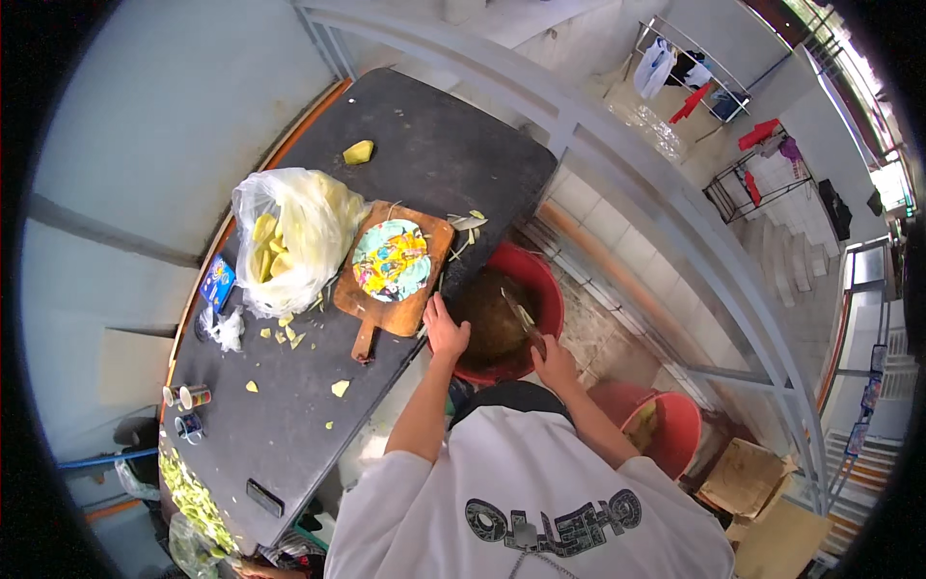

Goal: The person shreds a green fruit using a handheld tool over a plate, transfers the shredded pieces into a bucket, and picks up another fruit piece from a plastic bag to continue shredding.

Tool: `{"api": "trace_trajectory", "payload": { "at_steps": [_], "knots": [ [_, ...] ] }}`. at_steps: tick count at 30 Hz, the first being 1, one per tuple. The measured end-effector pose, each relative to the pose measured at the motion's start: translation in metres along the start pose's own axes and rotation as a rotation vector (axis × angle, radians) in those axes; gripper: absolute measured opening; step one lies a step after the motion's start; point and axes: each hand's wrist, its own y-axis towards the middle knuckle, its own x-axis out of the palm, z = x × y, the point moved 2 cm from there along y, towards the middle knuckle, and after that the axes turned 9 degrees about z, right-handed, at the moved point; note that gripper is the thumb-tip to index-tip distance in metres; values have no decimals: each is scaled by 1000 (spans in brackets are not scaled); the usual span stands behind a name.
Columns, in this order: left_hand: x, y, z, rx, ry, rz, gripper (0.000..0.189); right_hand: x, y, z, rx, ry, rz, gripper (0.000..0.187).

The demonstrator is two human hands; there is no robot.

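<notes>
My right hand [555,362] grips a knife [522,316] by its brown handle, its pale blade pointing away over a red plastic tub [555,293]. Murky brownish liquid [488,318] appears to fill the tub. My left hand [445,329] holds nothing; its extended fingers are at the table edge, close beside a wooden cutting board [347,298]. Whether they touch the board is hard to tell. On the board lies a round item with a colourful cartoon print [392,260]. Left of it stands a clear plastic bag [315,224] with peeled yellow-green fruit pieces [269,250].
The dark table [434,137] bears a fruit piece [358,152], another blade [466,224], scraps [293,336], paper cups [195,396], a mug [189,427] and a phone [265,498]. Another person's hand [257,569] is near green slices [192,499]. A second red bucket [680,434] and cardboard boxes [745,478] stand right.
</notes>
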Motion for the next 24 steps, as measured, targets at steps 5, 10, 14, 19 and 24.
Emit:
{"api": "trace_trajectory", "payload": {
  "at_steps": [5,10,14,19,24],
  "knots": [
    [34,-5,-4,146,-55,-192,88,10,-1,-7,-172,-25,125,32],
    [19,-23,39,77,-127,-164,70,4,-6,8,-142,-108,162,31],
    [5,-47,77,829,72,-347,74,3,-7,14,-267,-154,220,32],
    [29,-43,65,862,376,-511,80,-10,-16,3,-399,-241,210,38],
    [37,-19,57,718,589,-624,83,-18,-33,22,-444,-287,258,40]
  ]
}}
